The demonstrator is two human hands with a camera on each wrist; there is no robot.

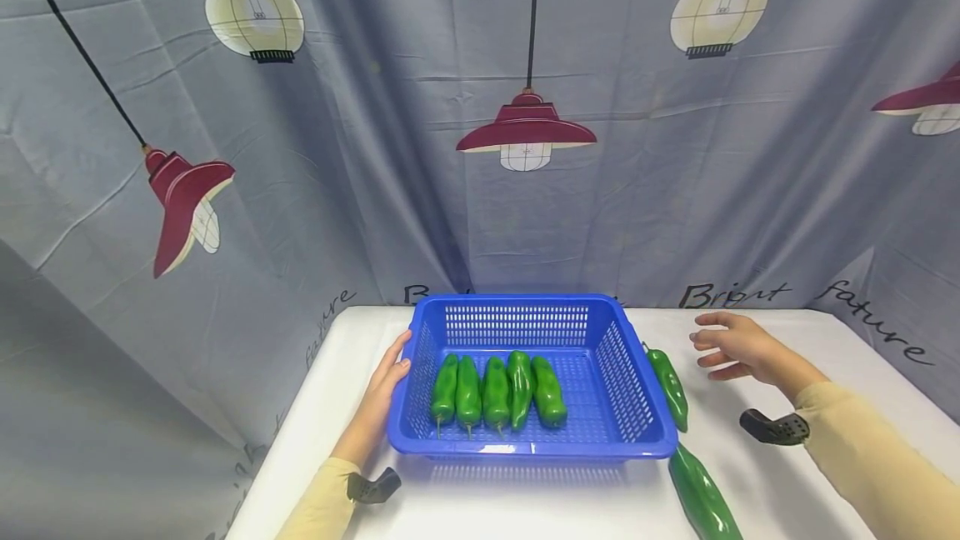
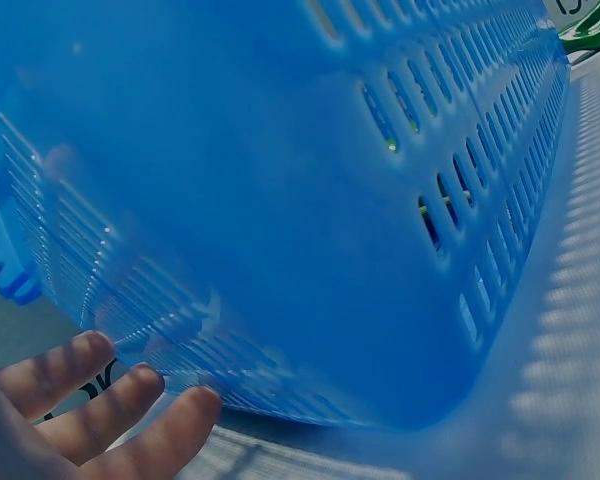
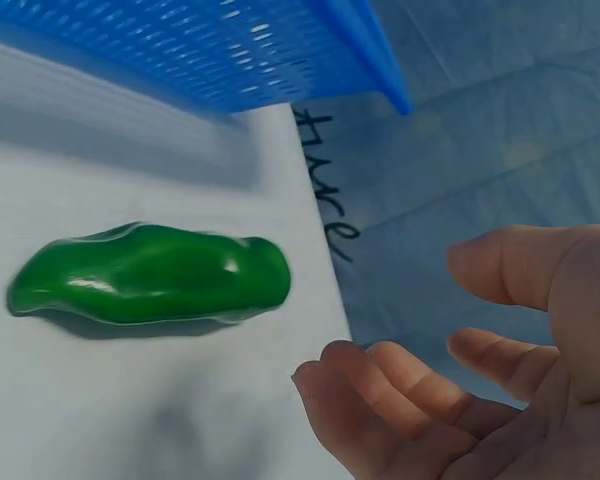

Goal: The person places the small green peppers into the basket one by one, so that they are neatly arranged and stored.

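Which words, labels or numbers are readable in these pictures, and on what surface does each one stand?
"Bright" stands in black script on the grey curtain, behind the table.
"future" stands on the same curtain at the right and again at the left, running upward.
A word behind the blue basket starts with "B"; the rest is hidden.
The basket and the green peppers carry no text.

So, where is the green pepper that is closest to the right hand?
In the head view, this green pepper lies on the white table against the right outer wall of the blue basket, just left of the open right hand.

white table point(image 1: 750, 490), grey backdrop curtain point(image 1: 390, 190) with printed red lamps, bulbs and dark lettering
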